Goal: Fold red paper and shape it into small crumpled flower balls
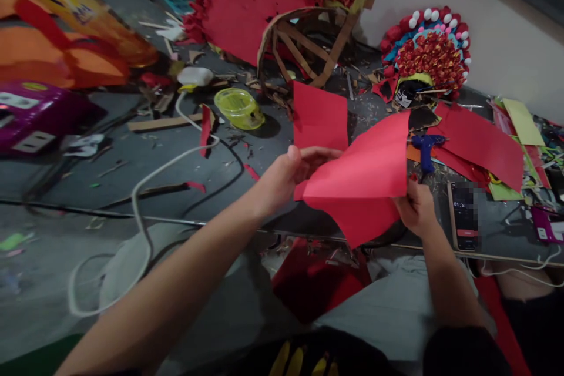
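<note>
Grey cluttered table (pixel 211 179), two hands, left (pixel 304 167) and right (pixel 416 205), fingers closed on one smooth, curved red sheet (pixel 365 158), one blue glue gun (pixel 426 150).

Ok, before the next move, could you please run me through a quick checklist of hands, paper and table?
1. Right hand gripping the red sheet: ok, at its right side.
2. Left hand gripping it too: cannot tell, its fingers are partly hidden.
3. Sheet held flat: not ok, it is bent.
4. Table free of scraps: not ok, bits and strips lie scattered.
5. Blue glue gun cool: cannot tell, it lies beyond the right hand.
6. White cable kept on the table: not ok, it loops over the front edge.
</note>
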The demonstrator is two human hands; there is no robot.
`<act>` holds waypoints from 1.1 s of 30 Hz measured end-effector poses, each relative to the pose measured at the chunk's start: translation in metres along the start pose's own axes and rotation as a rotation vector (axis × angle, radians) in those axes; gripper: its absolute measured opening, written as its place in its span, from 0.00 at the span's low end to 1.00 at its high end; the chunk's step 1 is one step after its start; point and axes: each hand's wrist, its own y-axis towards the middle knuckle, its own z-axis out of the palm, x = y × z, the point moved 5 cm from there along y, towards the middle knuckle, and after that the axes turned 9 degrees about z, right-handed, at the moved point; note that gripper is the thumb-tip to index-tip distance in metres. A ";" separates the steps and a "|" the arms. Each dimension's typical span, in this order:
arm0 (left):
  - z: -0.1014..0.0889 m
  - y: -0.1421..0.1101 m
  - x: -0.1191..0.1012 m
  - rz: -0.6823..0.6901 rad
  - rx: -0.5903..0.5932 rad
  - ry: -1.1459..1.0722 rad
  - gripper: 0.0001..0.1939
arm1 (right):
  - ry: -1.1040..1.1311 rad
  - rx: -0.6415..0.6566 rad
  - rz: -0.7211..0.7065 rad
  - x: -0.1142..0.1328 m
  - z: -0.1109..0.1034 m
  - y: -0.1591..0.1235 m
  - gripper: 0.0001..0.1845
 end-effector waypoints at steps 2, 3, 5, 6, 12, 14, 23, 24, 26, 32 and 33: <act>0.004 -0.001 -0.001 -0.077 -0.032 -0.173 0.32 | -0.010 0.097 0.010 0.002 0.004 0.001 0.17; 0.004 0.000 -0.002 -0.082 -0.071 -0.216 0.30 | -0.011 0.150 0.034 0.002 0.005 0.001 0.17; 0.000 0.002 -0.005 -0.070 -0.173 -0.249 0.26 | -0.004 0.269 0.110 0.001 0.008 0.000 0.17; -0.003 0.004 -0.007 -0.042 -0.242 -0.251 0.23 | 0.005 0.330 0.153 0.001 0.008 -0.001 0.16; -0.017 0.004 -0.009 0.043 -0.542 -0.200 0.19 | 0.099 0.656 0.317 -0.003 0.005 -0.010 0.15; -0.014 0.002 -0.005 0.011 -0.527 -0.160 0.20 | 0.136 0.659 0.354 -0.004 0.006 -0.010 0.14; 0.013 -0.005 0.009 -0.030 -0.286 0.045 0.23 | 0.522 0.095 0.392 -0.013 0.023 0.001 0.21; 0.013 -0.005 0.008 -0.017 -0.293 0.050 0.25 | 0.526 0.066 0.370 -0.013 0.024 0.000 0.19; 0.013 -0.007 0.006 0.010 -0.319 0.074 0.28 | 0.489 0.002 0.323 -0.012 0.023 -0.001 0.15; 0.014 -0.014 -0.004 0.202 -0.259 0.317 0.24 | 0.281 -0.207 0.228 -0.006 0.011 0.000 0.03; 0.016 -0.015 -0.006 0.253 -0.223 0.370 0.22 | 0.275 -0.220 0.231 -0.005 0.010 0.001 0.03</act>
